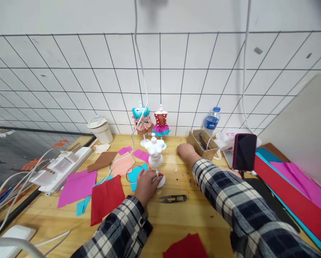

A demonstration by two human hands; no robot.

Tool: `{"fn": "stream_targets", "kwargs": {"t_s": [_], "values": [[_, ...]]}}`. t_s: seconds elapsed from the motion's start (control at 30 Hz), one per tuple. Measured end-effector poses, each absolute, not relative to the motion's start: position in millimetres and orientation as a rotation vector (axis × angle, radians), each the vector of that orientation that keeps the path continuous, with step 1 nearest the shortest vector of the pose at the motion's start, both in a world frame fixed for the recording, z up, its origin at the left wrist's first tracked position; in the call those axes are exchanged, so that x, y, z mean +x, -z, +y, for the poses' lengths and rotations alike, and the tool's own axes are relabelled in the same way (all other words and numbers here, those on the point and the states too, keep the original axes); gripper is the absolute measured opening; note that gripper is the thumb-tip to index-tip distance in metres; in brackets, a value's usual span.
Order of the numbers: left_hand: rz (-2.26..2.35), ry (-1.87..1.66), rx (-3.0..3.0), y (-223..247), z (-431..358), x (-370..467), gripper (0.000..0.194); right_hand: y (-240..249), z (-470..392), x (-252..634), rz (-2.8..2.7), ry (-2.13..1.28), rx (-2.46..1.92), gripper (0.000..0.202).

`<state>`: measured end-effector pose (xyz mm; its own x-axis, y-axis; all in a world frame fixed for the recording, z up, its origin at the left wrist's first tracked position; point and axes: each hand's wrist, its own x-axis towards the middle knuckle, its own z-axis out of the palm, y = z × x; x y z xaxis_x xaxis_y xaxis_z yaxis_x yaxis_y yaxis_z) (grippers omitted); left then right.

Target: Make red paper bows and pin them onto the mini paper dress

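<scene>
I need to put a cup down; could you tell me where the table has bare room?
Bare wood lies between the thread snips and the red scrap at the near edge, and between the right hand and the white mannequin. Left of the left hand, paper sheets crowd it.

No text, brand, number or sign is showing clearly enough to read. The water bottle (211, 121), standing against the tiled wall just behind the cardboard box (202, 144), is wearing a blue label, but its print is too small and blurred to make out. The phone (244, 152), propped upright to the right of that box, is showing only a dark, blank screen. The white plastic bag (225, 140) lying between box and phone is bearing faint pink marks, not legible.
</scene>
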<state>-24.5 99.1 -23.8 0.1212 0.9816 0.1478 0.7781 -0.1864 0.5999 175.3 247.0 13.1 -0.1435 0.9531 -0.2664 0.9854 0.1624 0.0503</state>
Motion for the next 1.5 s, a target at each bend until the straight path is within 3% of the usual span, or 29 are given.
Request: {"fn": "stream_targets", "kwargs": {"t_s": [0.2,0.43,0.57,0.7,0.9,1.1,1.3,1.5], "values": [[1.726,-0.766,2.032,24,93,-25,0.02,-29,236,182,2.292,0.188,1.919,0.035],[1.793,-0.755,1.972,24,94,-26,0.021,-32,199,177,2.318,0.427,1.76,0.034],[1.794,-0.76,1.977,26,97,-25,0.021,-26,174,163,2.418,0.38,1.718,0.023],[1.786,-0.758,1.98,26,97,-25,0.02,-40,167,163,2.471,0.315,1.721,0.025],[1.778,-0.748,1.965,25,98,-25,0.019,-74,141,206,2.502,0.314,1.652,0.025],[1.808,-0.771,1.956,25,98,-22,0.019,-64,111,244,2.45,0.404,1.57,0.023],[1.829,-0.758,1.956,24,95,-20,0.02,-46,89,218,2.477,0.067,1.468,0.023],[1.831,-0.75,1.951,25,95,-19,0.019,-43,91,212,2.458,-0.014,1.38,0.027]]}}
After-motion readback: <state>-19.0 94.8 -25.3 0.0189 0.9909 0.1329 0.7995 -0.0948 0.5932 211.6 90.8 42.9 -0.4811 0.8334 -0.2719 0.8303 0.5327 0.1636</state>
